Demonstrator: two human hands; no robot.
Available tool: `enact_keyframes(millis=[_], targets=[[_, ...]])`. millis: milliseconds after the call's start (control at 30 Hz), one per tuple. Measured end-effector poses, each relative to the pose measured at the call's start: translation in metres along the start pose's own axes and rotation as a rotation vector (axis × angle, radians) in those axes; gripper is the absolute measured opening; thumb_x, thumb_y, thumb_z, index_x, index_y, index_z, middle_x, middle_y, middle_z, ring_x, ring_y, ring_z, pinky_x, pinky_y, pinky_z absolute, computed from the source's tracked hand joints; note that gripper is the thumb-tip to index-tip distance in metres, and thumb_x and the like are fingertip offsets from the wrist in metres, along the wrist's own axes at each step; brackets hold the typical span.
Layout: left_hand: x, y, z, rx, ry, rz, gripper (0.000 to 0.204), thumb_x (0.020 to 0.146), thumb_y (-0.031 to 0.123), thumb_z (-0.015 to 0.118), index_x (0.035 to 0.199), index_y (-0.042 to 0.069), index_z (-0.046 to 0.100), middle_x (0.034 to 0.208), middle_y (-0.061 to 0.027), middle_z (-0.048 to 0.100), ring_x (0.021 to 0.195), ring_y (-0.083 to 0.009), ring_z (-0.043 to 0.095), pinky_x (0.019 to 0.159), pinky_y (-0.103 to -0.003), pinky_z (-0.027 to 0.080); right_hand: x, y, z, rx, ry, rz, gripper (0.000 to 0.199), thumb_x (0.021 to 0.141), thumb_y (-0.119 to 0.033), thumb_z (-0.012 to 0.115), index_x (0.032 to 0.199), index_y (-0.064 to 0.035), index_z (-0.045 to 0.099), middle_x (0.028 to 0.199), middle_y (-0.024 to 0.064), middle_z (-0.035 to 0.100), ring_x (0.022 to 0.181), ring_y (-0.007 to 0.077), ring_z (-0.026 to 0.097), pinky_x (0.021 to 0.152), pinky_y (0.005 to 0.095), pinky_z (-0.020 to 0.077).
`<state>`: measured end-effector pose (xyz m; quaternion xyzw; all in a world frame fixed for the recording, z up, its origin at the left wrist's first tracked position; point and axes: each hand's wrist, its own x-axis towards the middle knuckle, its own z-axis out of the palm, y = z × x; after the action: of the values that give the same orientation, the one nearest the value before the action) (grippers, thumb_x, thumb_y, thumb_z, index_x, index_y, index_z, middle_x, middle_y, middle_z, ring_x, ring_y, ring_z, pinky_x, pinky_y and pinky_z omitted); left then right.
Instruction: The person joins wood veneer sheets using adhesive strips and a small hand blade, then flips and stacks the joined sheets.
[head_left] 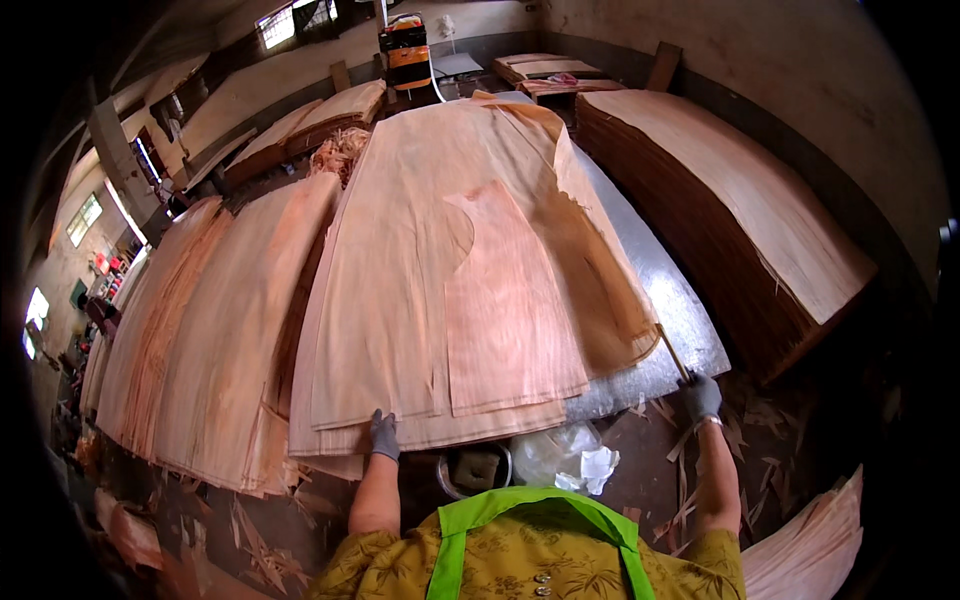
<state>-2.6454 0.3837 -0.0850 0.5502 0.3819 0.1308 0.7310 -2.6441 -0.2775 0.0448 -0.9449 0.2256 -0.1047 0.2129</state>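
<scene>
Head view: a person in a yellow patterned top with bright green apron straps (455, 540) stands at the near end of a long work table, both arms reaching forward.
Left hand (384, 436): grey-gloved, fingers folded over the near edge of the veneer stack (440, 300), gripping the bottom corner of the sheets.
Right hand (700, 397): grey-gloved too, closed around the lower end of a thin wooden stick (672, 352) that slants up and left to the stack's right-hand corner.
Hands together or apart: well apart, one at each near corner of the stack.
Veneer stack: pale, pinkish wood sheets lying flat on a grey metal-topped table (660, 300); a smaller, redder sheet (510, 310) lies on top, right of centre (its upper left edge is cut in a curve).
Left of the table: further veneer piles (210, 340), long and slightly bowed, running away from the person.
Right of the table: a thick pile of sheets (740, 220) with dark layered edges, near the wall.
Under the near table edge: a round metal pot (474, 470) and crumpled clear plastic (570, 460), just beside each other.
Floor: dark, strewn with veneer scraps (750, 420).
Far end: an orange and black machine (405, 50); its kind cannot be told.
</scene>
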Motion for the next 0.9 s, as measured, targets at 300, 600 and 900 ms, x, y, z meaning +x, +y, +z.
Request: enact_keyframes(millis=[300, 600, 900], targets=[[-0.008, -0.003, 0.0, -0.112, -0.02, 0.051, 0.062, 0.081, -0.001, 0.054, 0.138, 0.002, 0.03, 0.132, -0.0094, 0.041, 0.105, -0.0164, 0.051, 0.085, -0.024, 0.044, 0.072, -0.088, 0.061, 0.683, -0.251, 0.118, 0.028, 0.074, -0.027, 0.071, 0.062, -0.0045, 0.059, 0.051, 0.0019, 0.052, 0.036, 0.0116, 0.044, 0.036, 0.0277, 0.034], [0.007, -0.014, -0.004, -0.103, -0.062, 0.073, 0.057, 0.083, 0.003, 0.05, 0.137, 0.009, 0.032, 0.133, -0.0078, 0.039, 0.11, -0.0183, 0.049, 0.089, -0.026, 0.044, 0.092, -0.09, 0.066, 0.641, -0.2, 0.082, 0.03, 0.072, -0.028, 0.073, 0.067, -0.0001, 0.062, 0.053, 0.0051, 0.055, 0.041, 0.0143, 0.05, 0.039, 0.0306, 0.0372], [-0.007, -0.01, 0.002, -0.11, -0.061, -0.021, 0.055, 0.083, 0.003, 0.05, 0.135, 0.01, 0.036, 0.128, -0.0045, 0.043, 0.107, -0.0162, 0.049, 0.085, -0.024, 0.046, 0.074, 0.044, -0.056, 0.147, -0.002, 0.031, 0.029, 0.073, -0.026, 0.072, 0.088, -0.002, 0.067, 0.08, 0.0182, 0.065, 0.072, 0.03, 0.064, 0.065, 0.0343, 0.0468]])
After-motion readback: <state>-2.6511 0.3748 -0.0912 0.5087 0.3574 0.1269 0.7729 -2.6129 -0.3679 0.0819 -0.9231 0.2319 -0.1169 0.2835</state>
